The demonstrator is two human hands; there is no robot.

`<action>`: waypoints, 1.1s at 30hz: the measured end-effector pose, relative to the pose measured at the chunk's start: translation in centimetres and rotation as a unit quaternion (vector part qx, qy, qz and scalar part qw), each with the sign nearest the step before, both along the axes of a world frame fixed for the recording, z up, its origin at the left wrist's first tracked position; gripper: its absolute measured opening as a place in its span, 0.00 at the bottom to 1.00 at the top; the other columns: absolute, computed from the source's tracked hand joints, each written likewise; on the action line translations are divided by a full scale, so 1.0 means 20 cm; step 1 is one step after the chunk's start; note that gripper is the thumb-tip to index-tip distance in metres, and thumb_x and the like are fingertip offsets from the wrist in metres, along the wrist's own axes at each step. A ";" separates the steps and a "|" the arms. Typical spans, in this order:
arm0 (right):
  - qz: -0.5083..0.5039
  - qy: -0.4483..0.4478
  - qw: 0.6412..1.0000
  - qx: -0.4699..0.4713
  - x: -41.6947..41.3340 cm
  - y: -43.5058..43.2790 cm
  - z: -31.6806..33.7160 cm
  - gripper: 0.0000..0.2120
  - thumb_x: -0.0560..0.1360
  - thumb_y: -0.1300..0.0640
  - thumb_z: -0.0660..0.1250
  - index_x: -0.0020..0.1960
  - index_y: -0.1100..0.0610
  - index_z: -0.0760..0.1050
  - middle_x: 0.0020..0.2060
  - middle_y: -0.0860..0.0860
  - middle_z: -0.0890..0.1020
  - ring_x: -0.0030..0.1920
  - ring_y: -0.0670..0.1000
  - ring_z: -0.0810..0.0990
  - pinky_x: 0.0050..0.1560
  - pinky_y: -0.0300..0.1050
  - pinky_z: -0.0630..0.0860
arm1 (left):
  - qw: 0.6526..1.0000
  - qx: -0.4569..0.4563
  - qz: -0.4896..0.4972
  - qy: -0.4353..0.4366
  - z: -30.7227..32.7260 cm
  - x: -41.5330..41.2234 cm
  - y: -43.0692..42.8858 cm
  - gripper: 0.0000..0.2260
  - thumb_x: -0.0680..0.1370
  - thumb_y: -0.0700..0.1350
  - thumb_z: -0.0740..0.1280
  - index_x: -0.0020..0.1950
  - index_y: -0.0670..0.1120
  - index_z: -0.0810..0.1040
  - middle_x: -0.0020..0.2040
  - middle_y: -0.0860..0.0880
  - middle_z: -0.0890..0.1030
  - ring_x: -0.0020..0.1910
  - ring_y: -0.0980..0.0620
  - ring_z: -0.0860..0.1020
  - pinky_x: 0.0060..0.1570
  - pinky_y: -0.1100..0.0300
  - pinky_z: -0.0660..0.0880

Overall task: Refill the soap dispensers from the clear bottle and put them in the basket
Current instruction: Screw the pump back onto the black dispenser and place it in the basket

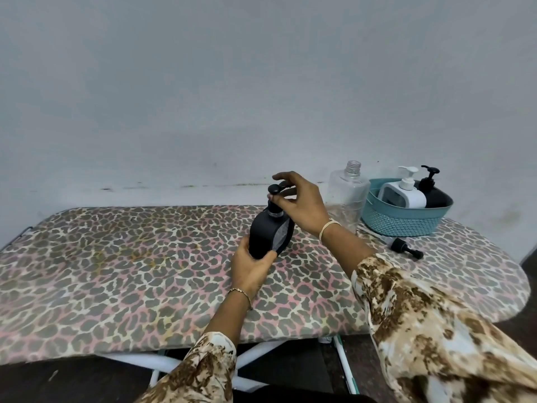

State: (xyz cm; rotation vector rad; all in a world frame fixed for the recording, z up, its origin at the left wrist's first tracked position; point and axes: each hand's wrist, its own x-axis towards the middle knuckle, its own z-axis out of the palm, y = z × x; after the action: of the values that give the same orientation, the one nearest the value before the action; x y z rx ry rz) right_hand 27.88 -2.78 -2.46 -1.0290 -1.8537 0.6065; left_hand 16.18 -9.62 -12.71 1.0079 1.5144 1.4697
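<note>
Leopard-print cloth covers the worktop (pixel 122 257), with a grey wall behind. At its middle the left grip (pixel 251 266) is wrapped round the base of a tilted black dispenser (pixel 268 234). The right grip (pixel 302 205) pinches its pump head (pixel 274 189). Near the far right edge stand an uncapped clear bottle (pixel 347 193) and a teal basket (pixel 404 219) holding a white dispenser (pixel 405 193) and a second black dispenser (pixel 433 190). A loose pump (pixel 406 248) lies before the basket.

Both arms wear long, loose sleeves of cream fabric blotched with brown and pale grey-blue patches; the left sleeve (pixel 206 370) ends partway up the forearm, while the right sleeve (pixel 421 330) is wide and draped in soft folds. A thin gold-coloured chain bracelet (pixel 241 293) circles the wrist of the left hand (pixel 250 269). A pale cream band (pixel 327 228) circles the wrist of the right hand (pixel 302 205).
</note>
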 end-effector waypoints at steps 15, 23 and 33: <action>-0.107 0.069 0.991 -0.046 -0.05 -0.07 -0.23 0.20 0.66 0.42 0.73 0.57 0.42 0.74 0.49 0.42 0.83 0.53 0.44 0.81 0.56 0.50 0.79 | 0.997 0.071 -0.017 0.011 -0.03 -0.01 0.03 0.23 0.68 0.40 0.78 0.56 0.57 0.73 0.53 0.55 0.81 0.55 0.54 0.80 0.60 0.51 0.77; -0.092 0.015 0.993 -0.074 -0.06 -0.01 -0.22 0.21 0.69 0.40 0.69 0.58 0.48 0.79 0.51 0.48 0.83 0.55 0.49 0.80 0.58 0.54 0.77 | 0.997 0.066 -0.010 0.028 -0.05 -0.02 0.03 0.25 0.68 0.43 0.78 0.63 0.53 0.74 0.56 0.53 0.81 0.54 0.53 0.81 0.56 0.46 0.79; -0.169 0.067 0.983 -0.020 -0.03 -0.08 -0.22 0.16 0.67 0.40 0.74 0.44 0.51 0.75 0.40 0.43 0.80 0.44 0.43 0.78 0.50 0.47 0.77 | 0.993 0.080 -0.003 0.081 -0.05 -0.01 0.04 0.25 0.69 0.45 0.77 0.63 0.53 0.73 0.54 0.55 0.80 0.53 0.55 0.79 0.57 0.54 0.78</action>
State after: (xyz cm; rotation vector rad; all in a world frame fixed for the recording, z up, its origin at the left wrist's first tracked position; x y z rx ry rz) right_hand 27.30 -4.43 -6.77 -1.2644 -1.5109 0.4972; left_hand 15.91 -8.81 -13.75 1.2515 1.5226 1.5572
